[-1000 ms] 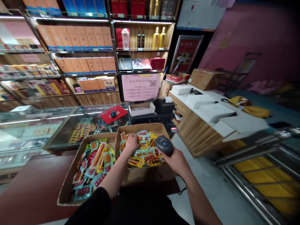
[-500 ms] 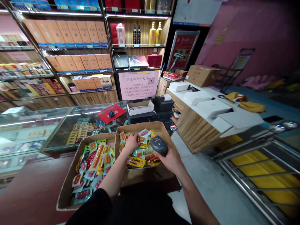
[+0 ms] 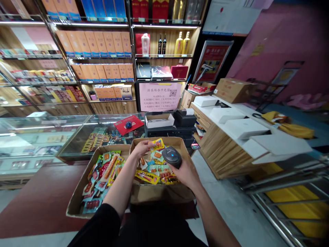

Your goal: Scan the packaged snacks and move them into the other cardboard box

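Observation:
My left hand (image 3: pixel 143 149) pinches a small yellow snack packet (image 3: pixel 157 144) above the far side of the right cardboard box (image 3: pixel 164 190). In my right hand (image 3: pixel 185 174) is a black barcode scanner (image 3: pixel 171 156) with a small blue light, its head over the same box. Below both hands, that box holds several packaged sausages, among them a long yellow packet (image 3: pixel 147 177) near the front wall. The left cardboard box (image 3: pixel 74 202) stands against it, filled with sausage packets in clear and coloured wrappers. My left forearm partly covers its contents.
Behind the boxes are a black receipt printer (image 3: pixel 184 118), a white open box (image 3: pixel 159 121) and a pink sign (image 3: pixel 159 97). A glass display counter (image 3: pixel 51 137) runs left. White boxes (image 3: pixel 245 127) lie on the right counter; a metal railing (image 3: pixel 272 209) stands right.
My left hand has risen from among the packets and now holds a yellow one. The scanner stays over the right box, in my right hand. The view has shifted left.

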{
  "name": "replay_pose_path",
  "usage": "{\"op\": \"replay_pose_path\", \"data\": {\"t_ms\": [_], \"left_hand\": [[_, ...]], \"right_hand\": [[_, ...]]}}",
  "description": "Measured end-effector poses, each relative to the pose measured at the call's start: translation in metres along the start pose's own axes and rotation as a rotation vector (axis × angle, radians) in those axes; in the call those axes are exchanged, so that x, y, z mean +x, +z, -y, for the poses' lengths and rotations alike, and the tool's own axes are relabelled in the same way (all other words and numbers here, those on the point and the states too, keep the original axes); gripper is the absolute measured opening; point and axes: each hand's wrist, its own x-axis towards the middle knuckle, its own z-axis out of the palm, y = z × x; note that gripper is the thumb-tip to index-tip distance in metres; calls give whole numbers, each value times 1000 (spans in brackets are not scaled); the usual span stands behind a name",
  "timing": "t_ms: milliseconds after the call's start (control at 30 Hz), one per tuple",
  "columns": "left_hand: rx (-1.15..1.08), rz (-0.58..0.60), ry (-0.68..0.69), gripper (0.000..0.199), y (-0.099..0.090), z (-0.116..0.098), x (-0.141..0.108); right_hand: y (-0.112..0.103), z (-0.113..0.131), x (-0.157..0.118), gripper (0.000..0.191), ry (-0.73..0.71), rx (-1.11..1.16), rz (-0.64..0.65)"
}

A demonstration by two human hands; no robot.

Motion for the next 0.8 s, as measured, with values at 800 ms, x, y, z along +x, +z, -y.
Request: {"op": "replay_pose_path", "data": {"t_ms": [800], "left_hand": [[-53,-171,204,36,39,5,-19]], "right_hand": [[-5,-15,11,38,-13,117,75]]}}
